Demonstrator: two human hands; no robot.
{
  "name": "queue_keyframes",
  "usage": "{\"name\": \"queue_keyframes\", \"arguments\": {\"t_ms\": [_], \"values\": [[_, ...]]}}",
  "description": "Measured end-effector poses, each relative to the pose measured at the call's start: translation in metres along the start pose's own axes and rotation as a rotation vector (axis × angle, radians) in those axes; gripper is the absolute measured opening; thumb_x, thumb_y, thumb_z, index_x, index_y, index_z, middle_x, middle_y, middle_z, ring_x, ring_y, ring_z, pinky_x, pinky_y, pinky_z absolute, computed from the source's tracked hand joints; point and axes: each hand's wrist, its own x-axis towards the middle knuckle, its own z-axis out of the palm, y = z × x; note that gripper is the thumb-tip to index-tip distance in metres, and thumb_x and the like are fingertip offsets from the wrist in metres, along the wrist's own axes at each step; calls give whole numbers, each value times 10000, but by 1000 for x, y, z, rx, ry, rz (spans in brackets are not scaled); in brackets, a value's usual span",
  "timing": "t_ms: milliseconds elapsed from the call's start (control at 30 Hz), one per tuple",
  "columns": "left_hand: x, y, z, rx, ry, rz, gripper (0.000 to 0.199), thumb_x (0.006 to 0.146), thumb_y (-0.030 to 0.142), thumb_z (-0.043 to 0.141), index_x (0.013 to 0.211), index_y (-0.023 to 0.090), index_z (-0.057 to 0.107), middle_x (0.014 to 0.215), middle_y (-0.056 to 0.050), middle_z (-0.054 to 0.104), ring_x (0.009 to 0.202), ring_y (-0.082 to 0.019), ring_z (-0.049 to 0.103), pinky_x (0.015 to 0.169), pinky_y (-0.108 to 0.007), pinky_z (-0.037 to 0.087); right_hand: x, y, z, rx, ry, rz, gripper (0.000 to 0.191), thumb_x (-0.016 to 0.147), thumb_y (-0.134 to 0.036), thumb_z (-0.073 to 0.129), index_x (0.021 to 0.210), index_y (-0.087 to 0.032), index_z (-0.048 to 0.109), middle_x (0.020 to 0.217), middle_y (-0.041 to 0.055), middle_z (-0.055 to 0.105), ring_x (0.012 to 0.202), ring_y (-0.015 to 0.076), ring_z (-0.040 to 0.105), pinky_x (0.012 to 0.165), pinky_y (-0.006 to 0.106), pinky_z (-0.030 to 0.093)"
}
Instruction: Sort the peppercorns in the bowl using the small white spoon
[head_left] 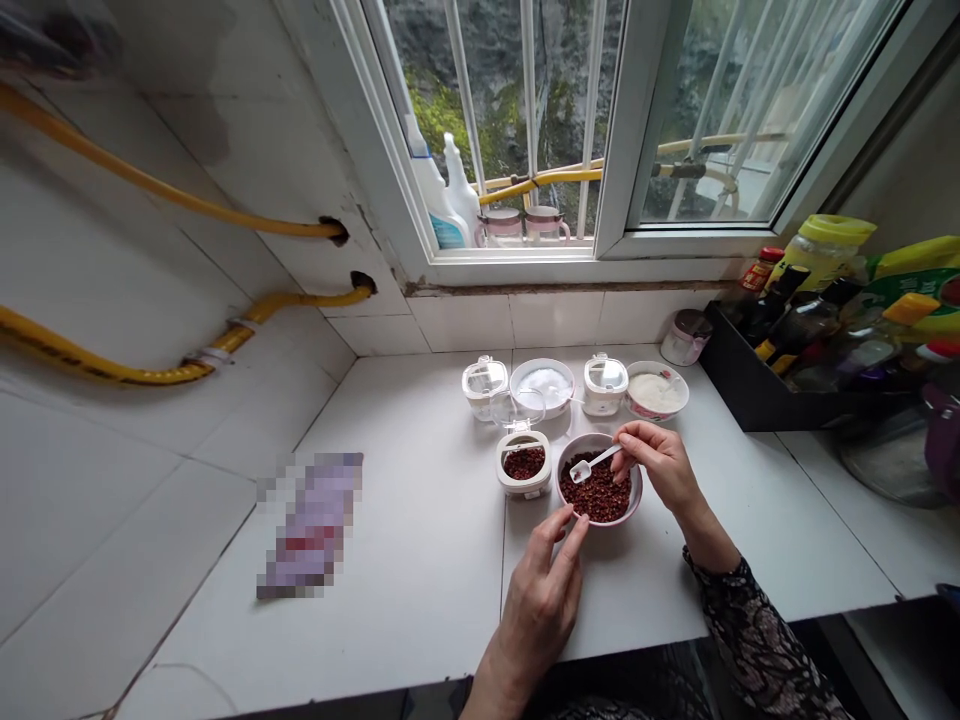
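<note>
Currently pinching a small white spoon by its handle between the thumb and fingers of the right hand, at the far-right side of a round bowl. Aiming its scoop leftward over the dark red grains in that bowl (showing a few dark specks in the scoop as well, too small to make out). Hard to tell whether resting on the grains or held just above. Touching the near-left rim of the bowl with the fingertips of the left hand, with fingers loosely bent and slightly parted rather than closed up.

Facing, too, an open white jar just left of the bowl on the white counter, with similar grains inside and its clear lid tipped back. Behind these, overlooking a row from left to right: a clear-topped jar, a bowl of white grains, a second clear-topped jar and a bowl of pale grains. Farther right, looking onto a black bin packed with bottles; well off to the left, onto a purple item (blurred into blocks).
</note>
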Motion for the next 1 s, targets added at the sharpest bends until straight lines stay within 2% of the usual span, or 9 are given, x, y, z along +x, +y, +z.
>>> {"name": "queue_keyframes", "arguments": {"t_ms": [167,333,433,500,600,667,733,833,1000], "values": [[0,0,0,11,5,7,577,937,-20,430,1473,187,486,1312,-165,595,1237,-230,629,969,-331,613,2,-3,7,37,11,-7,425,745,-576,787,794,-180,642,574,8,701,428,160,649,458,260,540],[0,-1,0,14,1,5,610,945,-8,412,1512,214,440,1320,-159,601,1238,-236,636,957,-342,621,-2,-5,34,-4,17,-116,408,844,-593,706,876,-195,624,660,17,721,511,171,692,527,275,579],[1,-2,0,19,7,16,624,942,-3,414,1529,211,417,1313,-166,605,1226,-239,644,937,-334,627,-6,-2,49,-124,7,-297,287,959,-501,589,947,-218,633,697,16,725,575,170,697,584,292,592],[1,-3,0,20,14,29,622,934,-8,416,1523,192,422,1300,-175,611,1213,-245,650,923,-329,631,-8,2,56,-321,-57,-485,206,996,-390,531,966,-229,656,715,26,727,620,175,696,618,302,584],[1,-3,0,9,24,43,605,923,-16,417,1500,167,443,1269,-184,617,1184,-251,660,887,-331,643,-12,5,58,-566,-189,-760,213,989,-244,473,963,-227,684,775,58,752,675,190,702,646,320,568],[1,-3,0,4,31,51,600,922,-20,422,1492,165,449,1277,-185,606,1196,-251,650,888,-335,644,-14,2,55,-609,-202,-864,226,984,-196,460,981,-219,685,800,68,761,675,192,704,634,319,558],[2,-3,0,8,30,49,600,920,-30,426,1488,164,456,1302,-184,588,1229,-245,630,924,-336,632,-16,-3,47,-607,-134,-872,194,991,-197,483,1000,-217,676,781,58,754,655,188,698,620,310,548],[1,-1,-1,14,8,32,589,921,-40,429,1474,157,478,1322,-181,577,1254,-233,615,975,-333,610,-15,-14,28,-594,4,-704,161,1008,-249,502,989,-226,660,732,29,722,631,182,685,630,305,542],[2,0,-1,27,11,25,574,932,-26,437,1466,175,494,1313,-168,597,1244,-232,623,966,-325,615,-8,-14,2,-698,-28,-447,204,980,-270,495,832,-220,626,625,7,644,552,175,602,565,291,463]]}}
